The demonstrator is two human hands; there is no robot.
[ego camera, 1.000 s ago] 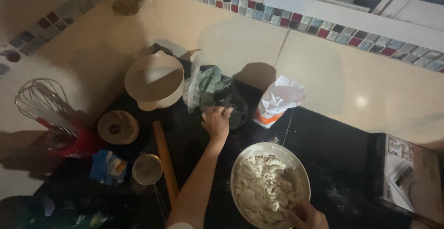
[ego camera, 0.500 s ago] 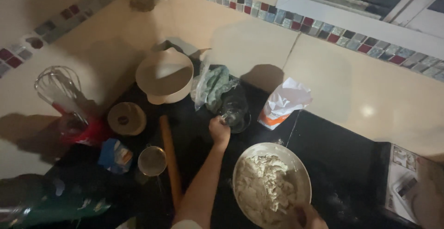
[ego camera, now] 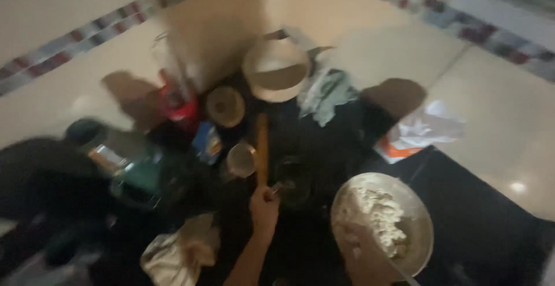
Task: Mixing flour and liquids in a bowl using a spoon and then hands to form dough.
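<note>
Blurred, dim worktop seen from above.
Left hand (ego camera: 265, 206) closed on what may be a dark cup's (ego camera: 293, 179) handle, beside steel bowl (ego camera: 421, 216) of dough (ego camera: 376, 218).

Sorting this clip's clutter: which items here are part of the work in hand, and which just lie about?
In hand:
left hand, gripping a small dark cup, blurred
metal bowl of pale dough

Lying about:
wooden rolling pin
pale round bowl
torn paper bag
small metal cup
crumpled cloth
red base of the whisk holder
</note>
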